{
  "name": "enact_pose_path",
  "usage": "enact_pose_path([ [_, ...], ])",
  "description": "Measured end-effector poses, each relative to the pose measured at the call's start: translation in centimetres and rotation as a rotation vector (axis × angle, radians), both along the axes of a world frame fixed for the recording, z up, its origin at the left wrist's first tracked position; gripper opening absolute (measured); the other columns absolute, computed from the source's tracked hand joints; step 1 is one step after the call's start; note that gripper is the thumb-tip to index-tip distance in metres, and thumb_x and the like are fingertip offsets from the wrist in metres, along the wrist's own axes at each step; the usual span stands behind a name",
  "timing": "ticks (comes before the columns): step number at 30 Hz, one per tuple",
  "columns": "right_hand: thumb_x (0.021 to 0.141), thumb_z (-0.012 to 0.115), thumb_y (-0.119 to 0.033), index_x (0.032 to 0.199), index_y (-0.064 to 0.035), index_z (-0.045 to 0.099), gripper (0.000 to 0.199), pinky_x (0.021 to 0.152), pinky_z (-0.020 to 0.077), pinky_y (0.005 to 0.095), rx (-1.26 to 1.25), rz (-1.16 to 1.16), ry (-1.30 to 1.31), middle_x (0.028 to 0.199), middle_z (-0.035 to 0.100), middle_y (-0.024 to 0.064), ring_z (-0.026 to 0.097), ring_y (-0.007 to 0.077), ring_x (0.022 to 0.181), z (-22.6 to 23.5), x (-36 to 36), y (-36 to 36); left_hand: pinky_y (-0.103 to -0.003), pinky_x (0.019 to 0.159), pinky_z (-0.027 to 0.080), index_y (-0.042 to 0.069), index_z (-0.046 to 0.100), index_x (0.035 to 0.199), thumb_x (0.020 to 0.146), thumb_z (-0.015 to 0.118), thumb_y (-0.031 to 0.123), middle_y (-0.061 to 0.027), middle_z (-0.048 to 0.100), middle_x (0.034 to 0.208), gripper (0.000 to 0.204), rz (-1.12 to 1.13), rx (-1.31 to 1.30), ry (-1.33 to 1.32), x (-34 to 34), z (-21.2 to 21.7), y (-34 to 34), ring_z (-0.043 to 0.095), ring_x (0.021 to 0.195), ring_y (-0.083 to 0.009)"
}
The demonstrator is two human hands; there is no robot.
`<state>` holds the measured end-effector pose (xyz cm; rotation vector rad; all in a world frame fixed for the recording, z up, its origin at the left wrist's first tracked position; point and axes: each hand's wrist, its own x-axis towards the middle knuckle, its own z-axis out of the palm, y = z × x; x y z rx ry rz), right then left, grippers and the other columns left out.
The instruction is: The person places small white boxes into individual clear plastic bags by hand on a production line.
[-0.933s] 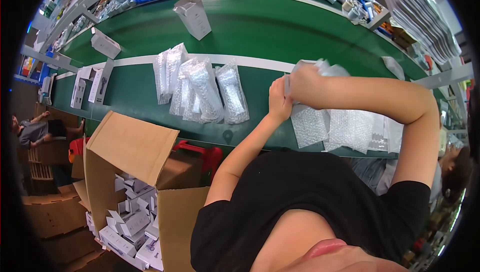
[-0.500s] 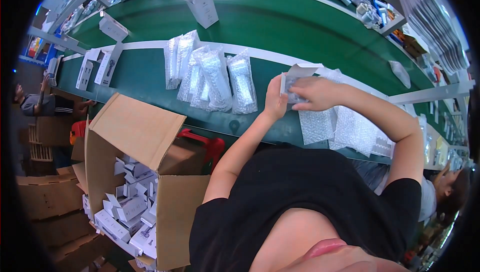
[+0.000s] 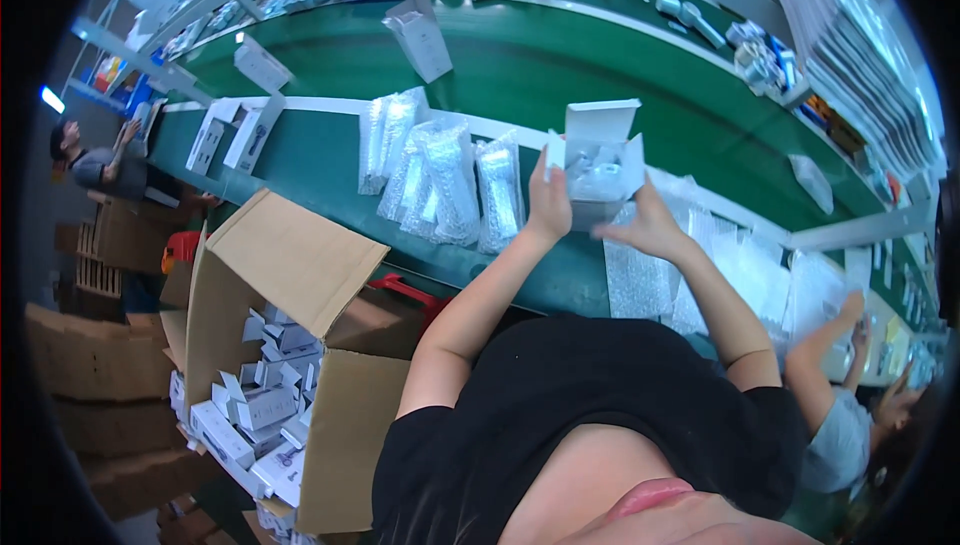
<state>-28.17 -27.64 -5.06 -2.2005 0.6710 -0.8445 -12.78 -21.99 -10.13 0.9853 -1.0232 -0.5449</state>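
Note:
A small white carton with its lid and side flaps raised is held up over the near edge of the green bench. Inside it lies a see-through plastic-wrapped item whose kind I cannot make out. My left hand grips the carton's left side. At its lower right corner is my right hand, fingers at the side and a blurred thumb in front. Left of the carton, several bubble-wrap pouches with items inside lie on the bench. Flat bubble-wrap bags lie by my right forearm.
A large brown carton with several small white boxes stands at my left. White boxes stand on the green belt and bench. A metal post is at the right. Other people work at far left and right.
My right hand has come out from over the carton's opening to its right side. The carton now faces me with flaps spread. A co-worker's arm has come into view at right.

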Motion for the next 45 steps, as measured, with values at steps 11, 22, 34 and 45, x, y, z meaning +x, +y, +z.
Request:
enact_pose_path([
  [11, 0.061, 0.076, -0.015, 0.111, 0.0014, 0.046, 0.060, 0.081, 0.0441, 0.0328, 0.039, -0.193, -0.229, 0.104, 0.055, 0.0162, 0.056, 0.0262, 0.091, -8.7, 5.9, -21.2, -0.035, 0.086, 0.037, 0.003, 0.046, 0.109, 0.077, 0.056, 0.023, -0.0126, 0.049, 0.108, 0.039, 0.887, 0.356, -0.822, 13.9, 14.9, 16.6, 0.048, 0.097, -0.0288],
  [22, 0.075, 0.062, -0.036, 0.125, -0.0004, 0.031, 0.069, 0.056, 0.0470, 0.0292, 0.333, -0.462, 0.227, 0.104, 0.050, 0.0193, 0.055, 0.0261, 0.079, -15.4, 1.8, -12.7, -0.039, 0.071, 0.045, 0.003, 0.049, 0.107, 0.072, 0.058, 0.041, -0.0150, 0.059, 0.093, 0.053, 0.901, 1.945, -0.549, 29.2, 0.4, 43.2, 0.056, 0.087, -0.0332],
  [34, 0.081, 0.051, -0.011, 0.126, -0.0077, 0.033, 0.049, 0.061, 0.0433, 0.0234, 0.171, 0.004, 0.141, 0.099, 0.051, 0.0110, 0.051, 0.0160, 0.074, -4.7, 11.6, -0.8, -0.035, 0.058, 0.044, 0.003, 0.064, 0.078, 0.074, 0.049, 0.012, -0.0134, 0.063, 0.077, 0.018, 1.300, 1.626, -0.270, 37.0, -2.8, 45.8, 0.060, 0.070, -0.0279],
  [45, 0.050, 0.081, -0.029, 0.134, -0.0028, 0.015, 0.109, 0.096, 0.0299, 0.0404, -0.029, 1.082, -0.151, 0.135, 0.024, 0.0175, 0.032, 0.0320, 0.120, 10.8, 26.0, 16.4, -0.018, 0.051, 0.035, -0.001, 0.060, 0.076, 0.076, 0.058, 0.000, -0.0008, 0.054, 0.066, 0.002, 0.850, 0.313, -0.554, 18.5, 24.0, 34.4, 0.042, 0.056, -0.0066],
])
